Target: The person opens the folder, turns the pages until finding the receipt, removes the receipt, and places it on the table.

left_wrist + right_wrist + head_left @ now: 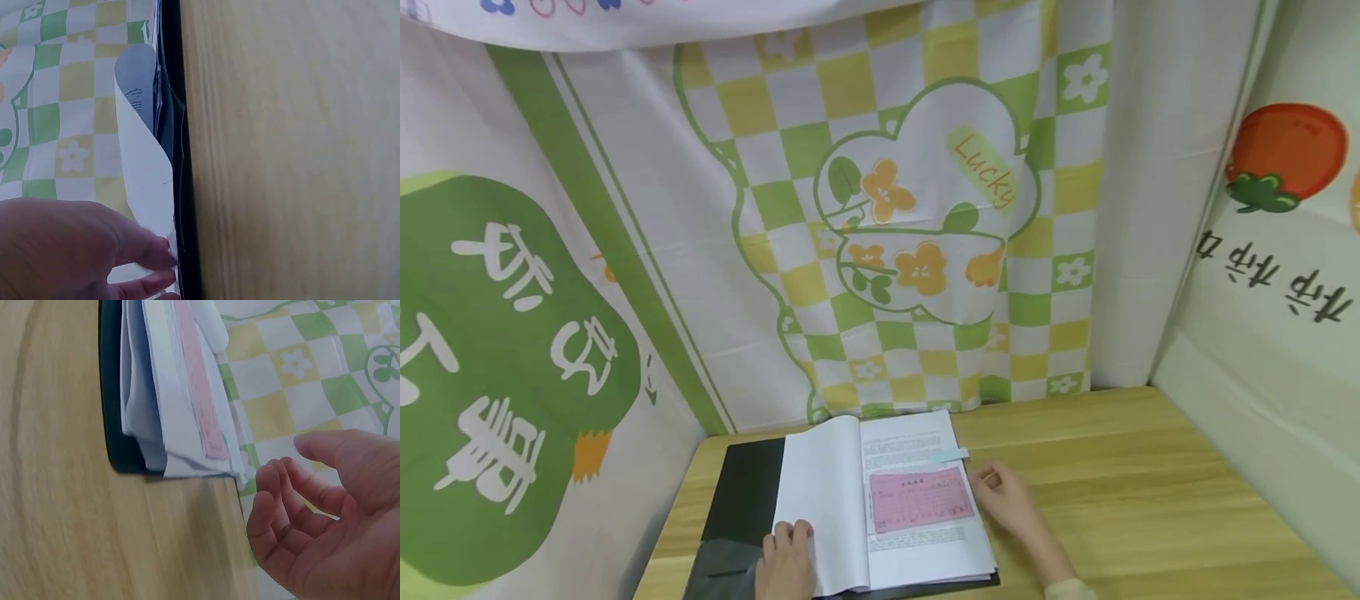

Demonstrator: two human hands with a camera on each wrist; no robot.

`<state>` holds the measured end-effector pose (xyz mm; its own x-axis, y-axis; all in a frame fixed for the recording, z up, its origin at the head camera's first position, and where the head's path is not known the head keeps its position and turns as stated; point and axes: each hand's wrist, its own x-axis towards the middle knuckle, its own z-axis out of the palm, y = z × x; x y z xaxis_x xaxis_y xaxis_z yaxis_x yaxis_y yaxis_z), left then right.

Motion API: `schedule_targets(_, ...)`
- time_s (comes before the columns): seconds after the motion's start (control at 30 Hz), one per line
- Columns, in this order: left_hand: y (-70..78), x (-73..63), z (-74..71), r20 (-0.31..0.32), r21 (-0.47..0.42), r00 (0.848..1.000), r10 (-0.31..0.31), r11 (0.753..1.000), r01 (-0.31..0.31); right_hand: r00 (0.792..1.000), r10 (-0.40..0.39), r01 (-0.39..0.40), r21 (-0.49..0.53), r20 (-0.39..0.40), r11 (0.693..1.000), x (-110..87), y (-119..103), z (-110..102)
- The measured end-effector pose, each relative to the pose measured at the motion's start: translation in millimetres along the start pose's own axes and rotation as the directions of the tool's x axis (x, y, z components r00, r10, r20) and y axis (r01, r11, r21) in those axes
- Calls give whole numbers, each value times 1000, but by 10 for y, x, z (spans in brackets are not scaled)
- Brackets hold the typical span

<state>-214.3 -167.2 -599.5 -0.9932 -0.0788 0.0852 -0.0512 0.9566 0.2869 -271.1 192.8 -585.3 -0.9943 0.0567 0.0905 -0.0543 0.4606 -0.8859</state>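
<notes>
A black folder (743, 487) lies open on the table with a stack of printed sheets (925, 554) in it. A white page (820, 508) is turned over to the left and bulges up near the spine. My left hand (786, 562) rests at that page's lower left edge; in the left wrist view its fingertips (164, 256) touch the paper beside the folder. On the right page lies a pink printed slip (920, 500), below a light blue tab (951, 455). My right hand (1006, 498) is just right of the sheets, fingers loosely bent, holding nothing.
The wooden table (1120, 492) extends right of the folder. Behind it hangs a green and yellow checkered cloth (917, 367). Printed fabric walls stand close on the left (497, 350) and right (1262, 350).
</notes>
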Motion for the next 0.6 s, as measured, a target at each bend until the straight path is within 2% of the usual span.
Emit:
schedule_targets(0.07,-15,-2,2,-8,-6,1000,-3,1000,3,1000,12,-12,-16,-2,1000,23,25,-23)
schedule_targets(0.23,-43,-1,-9,22,-22,999,-40,999,40,998,50,-49,-26,24,998,33,18,-61)
schedule_targets(0.47,-72,-1,2,28,-38,997,-67,997,68,986,159,-163,97,56,982,54,54,-83)
schedule_targets(0.6,-95,-12,5,13,-43,998,-62,997,62,982,182,-186,99,54,977,73,102,-91)
